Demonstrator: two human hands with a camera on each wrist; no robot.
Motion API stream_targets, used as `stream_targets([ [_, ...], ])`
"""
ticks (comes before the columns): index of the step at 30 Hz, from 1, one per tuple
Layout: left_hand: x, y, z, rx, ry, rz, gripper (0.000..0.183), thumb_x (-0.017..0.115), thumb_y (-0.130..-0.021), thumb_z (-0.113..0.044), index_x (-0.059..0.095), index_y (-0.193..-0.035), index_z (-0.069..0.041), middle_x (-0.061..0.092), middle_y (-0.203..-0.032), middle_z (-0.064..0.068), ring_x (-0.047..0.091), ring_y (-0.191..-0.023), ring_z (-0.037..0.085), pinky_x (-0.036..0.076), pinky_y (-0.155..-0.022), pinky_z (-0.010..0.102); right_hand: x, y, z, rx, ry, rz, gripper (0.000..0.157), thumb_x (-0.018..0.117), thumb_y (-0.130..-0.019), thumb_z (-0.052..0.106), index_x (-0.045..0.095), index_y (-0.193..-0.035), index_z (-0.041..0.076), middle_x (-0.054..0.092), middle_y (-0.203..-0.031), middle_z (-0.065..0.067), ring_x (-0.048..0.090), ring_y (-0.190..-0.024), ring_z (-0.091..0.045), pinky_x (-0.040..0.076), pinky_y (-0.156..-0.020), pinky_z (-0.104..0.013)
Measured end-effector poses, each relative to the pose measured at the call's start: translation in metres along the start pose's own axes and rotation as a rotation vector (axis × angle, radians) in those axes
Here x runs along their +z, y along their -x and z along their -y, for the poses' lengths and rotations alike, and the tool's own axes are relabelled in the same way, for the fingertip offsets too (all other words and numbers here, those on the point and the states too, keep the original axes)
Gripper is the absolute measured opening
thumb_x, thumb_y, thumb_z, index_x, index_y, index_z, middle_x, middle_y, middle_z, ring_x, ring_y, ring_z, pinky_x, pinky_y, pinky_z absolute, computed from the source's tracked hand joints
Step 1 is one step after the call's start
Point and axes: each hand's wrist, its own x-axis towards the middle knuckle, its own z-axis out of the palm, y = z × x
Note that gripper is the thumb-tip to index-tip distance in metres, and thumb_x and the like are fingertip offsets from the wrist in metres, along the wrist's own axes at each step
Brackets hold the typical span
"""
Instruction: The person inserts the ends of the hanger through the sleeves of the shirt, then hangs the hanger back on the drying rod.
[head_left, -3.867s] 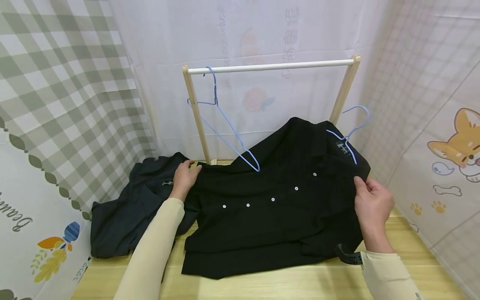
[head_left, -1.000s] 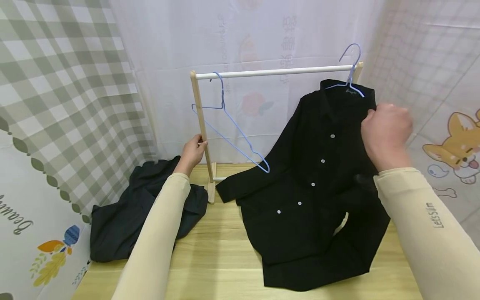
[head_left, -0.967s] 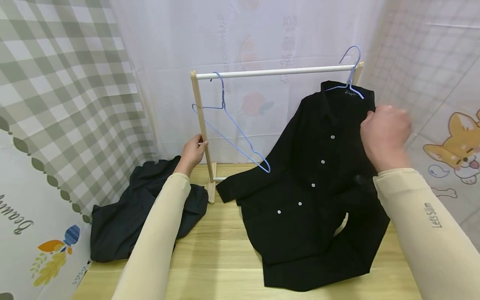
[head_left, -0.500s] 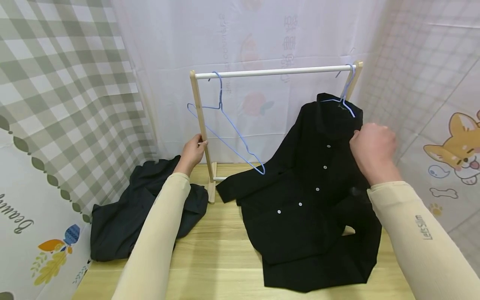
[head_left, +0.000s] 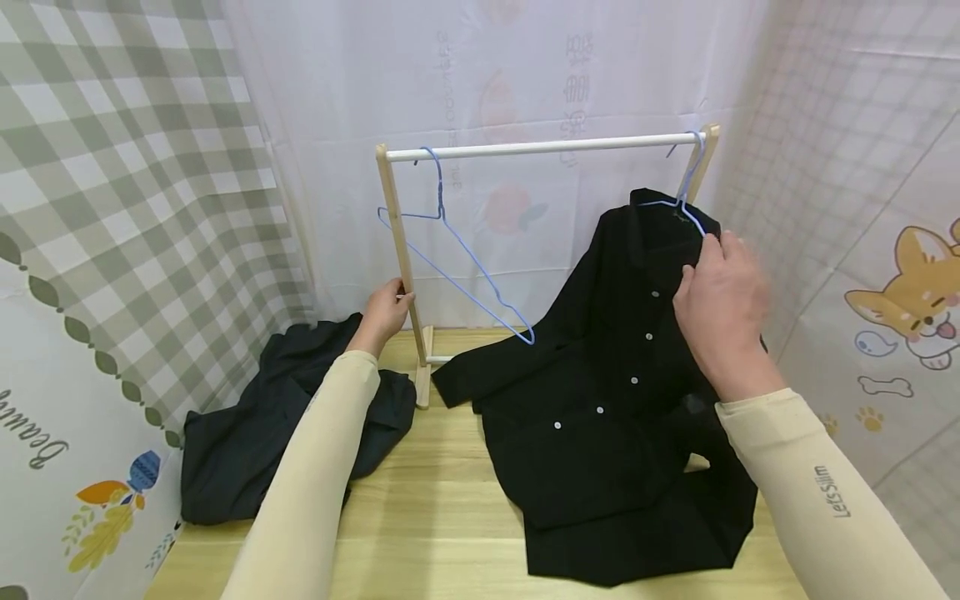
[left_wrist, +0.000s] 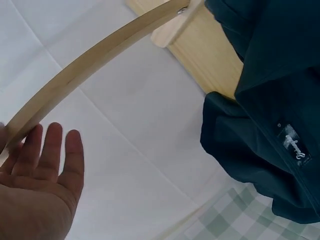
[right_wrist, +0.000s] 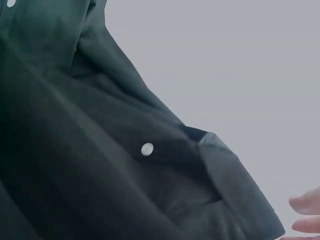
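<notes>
A black button-up shirt (head_left: 600, 367) with white buttons is on a blue wire hanger (head_left: 688, 179), whose hook sits over the rack's white bar (head_left: 547, 147) at its right end. The shirt's lower part spreads over the table. My right hand (head_left: 723, 308) is at the shirt's upper front, just below the hanger's right arm, fingers loosely extended. Only fingertips (right_wrist: 306, 212) enter the right wrist view, near the shirt's edge. My left hand (head_left: 384, 312) pinches the rack's left wooden post (head_left: 397, 225); the left wrist view shows thumb and index finger at the post (left_wrist: 90, 65).
Another blue hanger (head_left: 468, 267) hangs without clothing near the bar's left end. A dark folded garment (head_left: 292, 425) lies on the wooden table (head_left: 420, 517) at the left. Curtains enclose the back and both sides.
The shirt's hanger rose from the table area, then came down onto the bar at the right end. My right hand has moved left and down from the shoulder; my left hand stays on the post.
</notes>
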Motion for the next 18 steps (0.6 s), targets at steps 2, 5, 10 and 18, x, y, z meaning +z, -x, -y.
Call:
stream_targets([
  [2,0.002,0.0,0.001,-0.003,-0.033,0.018,0.043,0.042,-0.108,-0.019,0.041,-0.144,0.003,0.05,-0.14,0.023,0.048,-0.128,0.038,0.042,-0.103,0.049,0.001,0.004,0.004,-0.037,-0.016,-0.017,0.04,0.055,-0.097,0.005,0.05,-0.129,-0.019,0.048,-0.132,-0.036,0.049,-0.118,-0.05,0.041,-0.101,-0.058],
  [5,0.002,0.002,0.002,0.002,-0.091,0.033,0.041,0.043,-0.107,-0.018,0.044,-0.143,0.003,0.053,-0.136,0.024,0.051,-0.125,0.038,0.043,-0.1,0.049,0.004,0.01,0.006,-0.102,-0.043,-0.06,0.037,0.056,-0.096,0.003,0.053,-0.126,-0.018,0.048,-0.134,-0.036,0.049,-0.121,-0.051,0.038,-0.104,-0.056],
  [10,0.0,0.01,0.001,0.023,-0.174,0.061,0.042,0.047,-0.106,-0.018,0.046,-0.142,0.005,0.055,-0.133,0.025,0.053,-0.121,0.04,0.045,-0.098,0.049,0.011,0.023,0.009,-0.191,-0.062,-0.13,0.033,0.059,-0.094,-0.001,0.056,-0.123,-0.017,0.048,-0.137,-0.035,0.047,-0.127,-0.05,0.033,-0.109,-0.052],
  [18,0.003,0.025,0.012,0.03,-0.237,0.122,0.046,0.049,-0.105,-0.019,0.044,-0.144,0.006,0.054,-0.135,0.026,0.053,-0.123,0.04,0.044,-0.1,0.05,0.034,0.052,0.022,-0.315,-0.117,-0.084,0.031,0.064,-0.092,-0.003,0.061,-0.12,-0.014,0.053,-0.135,-0.032,0.05,-0.127,-0.046,0.037,-0.106,-0.052],
])
